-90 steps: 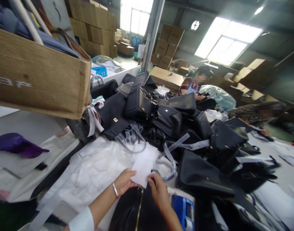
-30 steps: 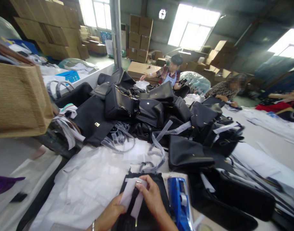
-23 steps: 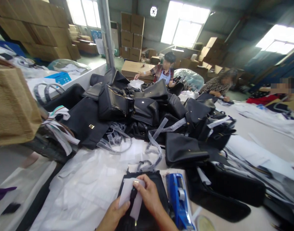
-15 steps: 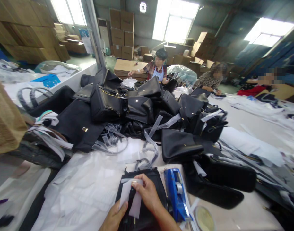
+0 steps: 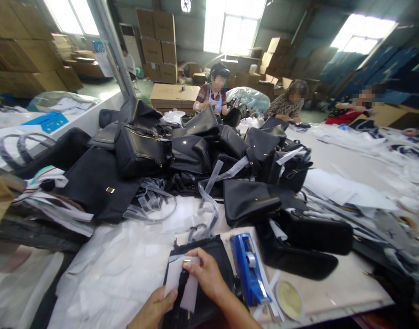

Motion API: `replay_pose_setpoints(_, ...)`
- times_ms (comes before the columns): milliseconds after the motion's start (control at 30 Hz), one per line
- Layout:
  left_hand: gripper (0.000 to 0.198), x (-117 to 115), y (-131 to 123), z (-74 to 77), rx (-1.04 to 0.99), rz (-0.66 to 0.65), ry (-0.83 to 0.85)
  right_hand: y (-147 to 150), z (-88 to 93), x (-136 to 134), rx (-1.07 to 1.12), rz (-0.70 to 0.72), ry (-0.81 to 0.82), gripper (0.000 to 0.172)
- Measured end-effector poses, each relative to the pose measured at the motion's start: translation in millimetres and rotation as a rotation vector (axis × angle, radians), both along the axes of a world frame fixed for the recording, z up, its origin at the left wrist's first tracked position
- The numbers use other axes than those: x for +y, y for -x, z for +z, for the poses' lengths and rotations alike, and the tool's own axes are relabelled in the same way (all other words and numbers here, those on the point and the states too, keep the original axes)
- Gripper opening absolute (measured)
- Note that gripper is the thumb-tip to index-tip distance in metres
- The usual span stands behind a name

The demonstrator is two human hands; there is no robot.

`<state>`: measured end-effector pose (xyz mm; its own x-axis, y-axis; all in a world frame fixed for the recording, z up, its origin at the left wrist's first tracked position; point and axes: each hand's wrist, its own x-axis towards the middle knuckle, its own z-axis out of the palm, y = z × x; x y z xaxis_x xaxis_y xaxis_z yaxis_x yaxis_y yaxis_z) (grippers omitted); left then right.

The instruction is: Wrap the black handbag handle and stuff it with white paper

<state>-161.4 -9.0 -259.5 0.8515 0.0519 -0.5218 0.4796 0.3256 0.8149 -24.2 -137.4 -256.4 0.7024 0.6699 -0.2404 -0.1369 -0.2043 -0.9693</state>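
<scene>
A black bag [image 5: 218, 256] lies flat at the table's near edge, below a plastic-wrapped handle. Over it, a white paper sheet [image 5: 189, 294] sits around a black strap [image 5: 182, 283]. My left hand [image 5: 158, 301] pinches the sheet's lower left edge between thumb and fingers. At the top of the sheet my right hand [image 5: 204, 272] has thumb and fingers closed on the strap's upper end, by a small gold-coloured piece. A blue tape dispenser [image 5: 245, 269] stands just right of the bag.
Black bags [image 5: 190, 153] are heaped across the middle. White sheets [image 5: 116, 269] cover the left of the table. A tape roll [image 5: 288, 299] lies at the near right. Three people sit beyond the heap; another figure is farther back left.
The whole view has shifted, with things now farther left. Both hands keep their hold on the sheet and strap. The person across the table has drawn an outstretched arm in.
</scene>
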Motion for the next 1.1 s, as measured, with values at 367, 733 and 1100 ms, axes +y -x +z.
replay_pose_setpoints(367,0.048,11.9,-9.1,10.8,-0.018,-0.059,0.049,-0.3,5.4,-1.0,-0.012,-0.036,0.039,0.016)
replay_pose_setpoints(733,0.045,10.8,-10.6,10.0,0.045,-0.118,-0.059,-0.1,1.8,-2.5,-0.027,-0.054,0.021,0.014)
replay_pose_setpoints(1100,0.054,15.2,-22.6,15.4,0.023,-0.097,-0.252,-1.9,4.9,-5.4,-0.08,-0.066,0.037,0.01)
